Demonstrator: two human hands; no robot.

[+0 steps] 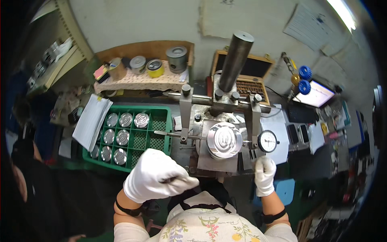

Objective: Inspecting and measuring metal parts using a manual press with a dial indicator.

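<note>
A round silver metal piston (224, 140) stands on the flat plate of a bench gauge stand, its shiny ringed top facing up. To its right a dial gauge (267, 141) with a white face is mounted on the stand's arm. My left hand (159, 177), in a white glove, hovers in front of the stand's left side; its fingers are curled, thumb and finger together, with nothing visible in them. My right hand (265, 175), gloved too, is closed just below the dial gauge at the stand's front right. What its fingers hold, if anything, is hidden.
A green divided crate (167, 121) at left holds several pistons (122, 137). Papers (92, 123) lean on its left side. A thick steel column (236, 60) rises behind the plate. Two phones (298, 134) lie at right. Another person (44, 189) is at far left.
</note>
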